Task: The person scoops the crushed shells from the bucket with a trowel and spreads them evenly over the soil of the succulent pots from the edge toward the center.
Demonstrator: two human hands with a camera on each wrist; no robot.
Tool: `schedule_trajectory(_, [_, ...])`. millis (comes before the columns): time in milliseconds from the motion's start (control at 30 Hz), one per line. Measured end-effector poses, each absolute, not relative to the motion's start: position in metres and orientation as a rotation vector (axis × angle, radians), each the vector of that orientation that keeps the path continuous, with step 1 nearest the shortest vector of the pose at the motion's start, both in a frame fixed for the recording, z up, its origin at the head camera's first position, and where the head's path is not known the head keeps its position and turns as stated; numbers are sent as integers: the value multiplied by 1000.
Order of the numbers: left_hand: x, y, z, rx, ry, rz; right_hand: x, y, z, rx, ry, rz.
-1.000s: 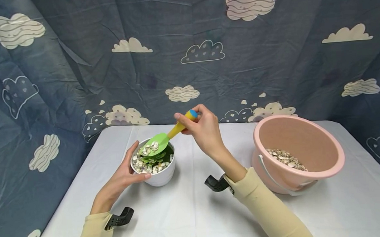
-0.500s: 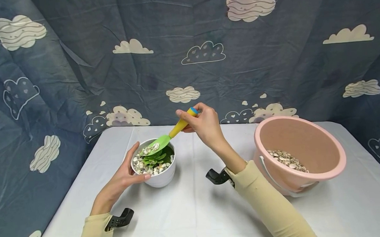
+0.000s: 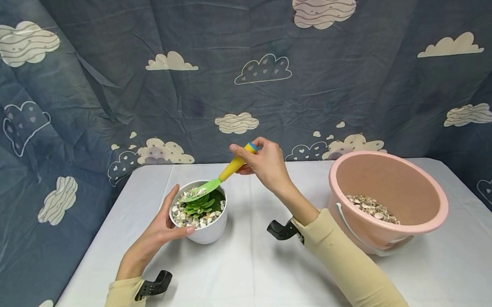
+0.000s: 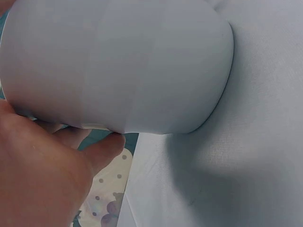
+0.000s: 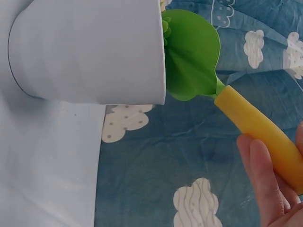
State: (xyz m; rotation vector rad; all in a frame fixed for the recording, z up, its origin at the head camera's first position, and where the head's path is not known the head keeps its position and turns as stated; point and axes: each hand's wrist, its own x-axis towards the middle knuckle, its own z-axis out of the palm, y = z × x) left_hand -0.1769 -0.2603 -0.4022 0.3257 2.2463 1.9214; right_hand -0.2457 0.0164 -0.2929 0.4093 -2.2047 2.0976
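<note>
A white flower pot stands on the table, holding a green succulent with small shells around it. My left hand grips the pot from the left, thumb on the near side and fingers around the far left; the left wrist view shows its fingers against the pot wall. With my right hand I hold a trowel by its yellow, blue-tipped handle. Its green blade tilts down over the pot's rim and the plant, carrying some shells towards its tip.
At the right stands a pink bucket with a white handle, shells lying in its bottom. A white cloth covers the table. Behind hangs a dark blue cloud-printed curtain. Black wrist mounts jut out from both sleeves.
The trowel blade has tipped over and now shows more edge-on, low above the plant, with fewer shells visible on it. My left hand and the pot have stayed put.
</note>
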Motion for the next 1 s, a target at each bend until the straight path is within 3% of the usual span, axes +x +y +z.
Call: schedule_trajectory(1000, [-176, -263, -401, 289, 2279, 1901, -271, 15, -334, 359, -2093, 2204])
